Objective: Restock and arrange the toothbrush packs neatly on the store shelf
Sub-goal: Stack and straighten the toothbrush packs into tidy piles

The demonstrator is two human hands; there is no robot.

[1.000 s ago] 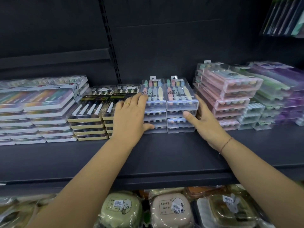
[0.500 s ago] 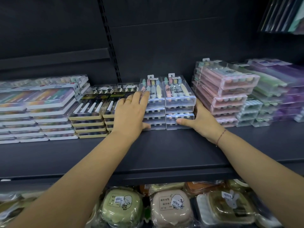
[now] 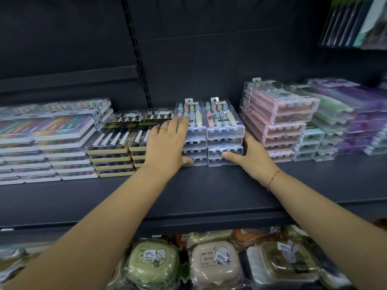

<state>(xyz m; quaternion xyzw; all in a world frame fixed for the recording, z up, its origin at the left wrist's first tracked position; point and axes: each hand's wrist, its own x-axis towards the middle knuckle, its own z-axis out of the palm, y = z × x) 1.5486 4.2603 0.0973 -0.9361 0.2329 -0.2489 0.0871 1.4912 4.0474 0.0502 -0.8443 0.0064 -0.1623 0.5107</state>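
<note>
Head view: my left hand (image 3: pixel 167 143) and right hand (image 3: pixel 253 155), fingers flat, bracket the clear toothbrush stacks (image 3: pixel 222 124) — uneven squeezing could slide packs askew.

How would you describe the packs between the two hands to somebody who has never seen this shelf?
On the dark shelf, look mid-way, between the black-and-gold packs and the pink packs. Two side-by-side stacks of clear packs stand there, left hand resting on one, right hand against the other. Their colourless cases show mixed pastel brushes, unlike those neighbours.
</note>
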